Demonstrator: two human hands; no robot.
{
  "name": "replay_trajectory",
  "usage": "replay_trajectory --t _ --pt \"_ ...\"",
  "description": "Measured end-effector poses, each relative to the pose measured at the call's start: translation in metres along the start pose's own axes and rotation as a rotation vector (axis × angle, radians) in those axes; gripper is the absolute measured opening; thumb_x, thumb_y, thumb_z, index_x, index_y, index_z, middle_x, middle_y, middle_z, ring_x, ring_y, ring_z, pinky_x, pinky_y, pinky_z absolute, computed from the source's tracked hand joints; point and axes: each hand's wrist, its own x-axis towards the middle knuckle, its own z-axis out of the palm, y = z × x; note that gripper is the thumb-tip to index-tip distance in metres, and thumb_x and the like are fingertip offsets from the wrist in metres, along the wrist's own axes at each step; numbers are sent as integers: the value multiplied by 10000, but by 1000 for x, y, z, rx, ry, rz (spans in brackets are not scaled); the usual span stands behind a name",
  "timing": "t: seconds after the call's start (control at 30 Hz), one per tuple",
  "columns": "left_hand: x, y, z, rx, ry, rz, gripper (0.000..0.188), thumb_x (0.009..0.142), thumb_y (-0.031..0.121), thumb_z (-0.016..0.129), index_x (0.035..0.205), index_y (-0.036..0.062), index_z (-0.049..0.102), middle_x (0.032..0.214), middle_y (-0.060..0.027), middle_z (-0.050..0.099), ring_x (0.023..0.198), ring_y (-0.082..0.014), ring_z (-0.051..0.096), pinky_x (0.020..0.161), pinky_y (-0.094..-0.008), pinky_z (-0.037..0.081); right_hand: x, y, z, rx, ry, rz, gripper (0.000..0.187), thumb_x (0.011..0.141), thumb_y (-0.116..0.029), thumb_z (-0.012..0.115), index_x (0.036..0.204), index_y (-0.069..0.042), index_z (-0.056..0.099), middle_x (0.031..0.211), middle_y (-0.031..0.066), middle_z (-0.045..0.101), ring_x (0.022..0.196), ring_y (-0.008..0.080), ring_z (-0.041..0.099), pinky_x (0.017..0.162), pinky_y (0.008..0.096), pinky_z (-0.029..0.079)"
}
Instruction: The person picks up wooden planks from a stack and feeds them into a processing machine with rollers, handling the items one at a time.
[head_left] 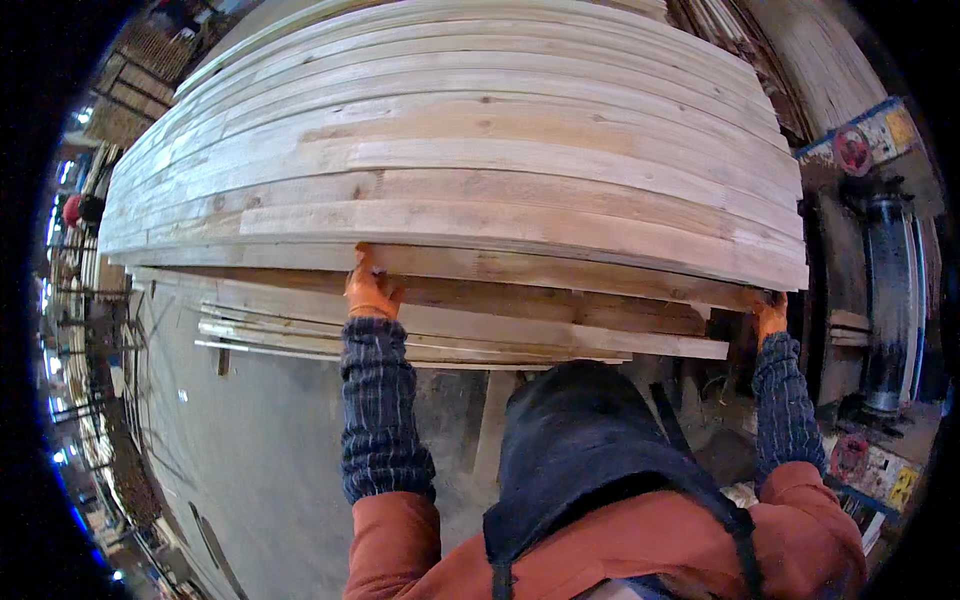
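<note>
A wide layer of pale wooden boards (560, 125) lies side by side in front of me. Along its near edge runs a long wooden board (560, 273). My left hand (370, 288), in an orange glove, is closed on this board left of its middle, one finger reaching up to its upper edge. Near the board's right end, my right hand (770, 318), also gloved in orange, grips it with the fingertips partly hidden. Beneath the near edge, several lower boards (480, 325) stick out toward me, with a dark gap above them.
At the right stands a machine with a metal roller (885, 300) and a red handwheel (852, 150). More timber (140, 75) is stacked at the far left. Grey floor (270, 430) lies below the boards. A dark apron (590, 420) covers my front.
</note>
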Motion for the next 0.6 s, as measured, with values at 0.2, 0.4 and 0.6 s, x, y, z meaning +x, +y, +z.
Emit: replay_trajectory --t 0.2,0.4,0.6 --pt "-7 23 45 -184 -100 -109 507 872 499 750 1242 191 591 1168 -9 582 1114 -216 559 967 -413 458 4 13 81 -918 117 -148 508 1010 -278 574 1486 -150 452 1391 76 569 1197 223 580 1027 406 455" --pt "-13 23 40 -396 -411 -75 356 970 451 624 1192 173 607 1065 -6 658 1091 -258 592 995 -425 449 -32 29 74 -776 215 -157 551 952 -373 681 1425 -128 543 1260 79 629 1049 219 638 822 358 561" --pt "2 -2 0 -586 -535 -45 332 970 427 634 1132 137 631 1098 -28 676 1066 -289 608 990 -475 488 -112 50 249 -2131 -29 -723 656 839 -287 731 1410 -31 533 1349 231 607 1264 394 564 1087 454 446"
